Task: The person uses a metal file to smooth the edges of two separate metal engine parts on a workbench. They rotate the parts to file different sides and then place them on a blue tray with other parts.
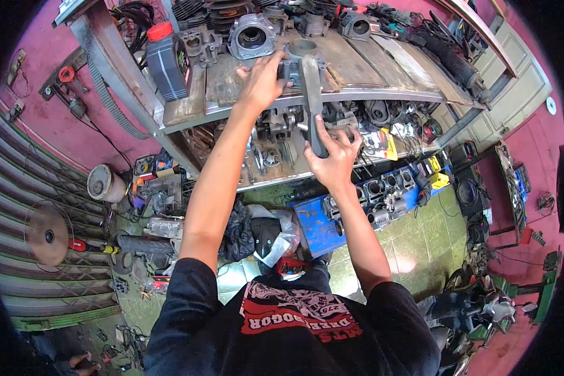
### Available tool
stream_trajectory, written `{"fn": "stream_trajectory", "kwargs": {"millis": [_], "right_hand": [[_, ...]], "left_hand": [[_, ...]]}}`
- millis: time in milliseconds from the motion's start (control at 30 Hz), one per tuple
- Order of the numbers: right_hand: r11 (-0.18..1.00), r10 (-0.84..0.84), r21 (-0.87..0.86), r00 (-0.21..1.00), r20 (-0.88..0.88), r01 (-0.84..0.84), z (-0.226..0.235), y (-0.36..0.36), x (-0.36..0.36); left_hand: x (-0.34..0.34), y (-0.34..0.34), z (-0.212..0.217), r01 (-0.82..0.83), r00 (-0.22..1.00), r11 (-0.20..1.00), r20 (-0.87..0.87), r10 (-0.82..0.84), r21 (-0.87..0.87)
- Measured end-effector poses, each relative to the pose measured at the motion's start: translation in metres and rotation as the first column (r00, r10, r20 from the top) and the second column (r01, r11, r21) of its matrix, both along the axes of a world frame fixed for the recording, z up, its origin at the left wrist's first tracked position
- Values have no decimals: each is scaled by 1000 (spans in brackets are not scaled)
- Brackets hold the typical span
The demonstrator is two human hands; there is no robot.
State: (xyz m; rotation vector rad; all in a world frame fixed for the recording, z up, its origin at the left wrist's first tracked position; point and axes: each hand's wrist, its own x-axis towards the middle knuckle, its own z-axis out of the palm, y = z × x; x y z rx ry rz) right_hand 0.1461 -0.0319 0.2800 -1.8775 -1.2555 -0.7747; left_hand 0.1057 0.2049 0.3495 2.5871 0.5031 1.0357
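My right hand (335, 153) grips the dark handle of a long, flat grey tool that looks like a file (311, 81), its index finger stretched along the side. The tool's broad end reaches over the front edge of the workbench and lies across a metal engine cylinder (291, 70) with a round bore. My left hand (263, 81) is closed around the cylinder's left side and steadies it at the bench edge. Whether the tool touches the cylinder's face cannot be made out. Just behind my left hand stands another engine cylinder (252, 39), bore facing me.
A dark oil bottle (167, 66) with a red cap stands at the bench's left. More engine parts crowd the back and the shelf below (276, 160). On the floor lie a blue board (316, 222) with an engine block (388, 188) and black bags (238, 232).
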Motion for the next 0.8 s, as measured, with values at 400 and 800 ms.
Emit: {"fn": "stream_trajectory", "kwargs": {"millis": [400,800], "right_hand": [[998,23,55,998,64,-27,19,1,4],[985,125,-149,962,244,-90,106,36,38]], "left_hand": [[24,-4,-30,-116,954,991,286,90,73],[18,-9,-43,-114,922,976,385,34,188]]}}
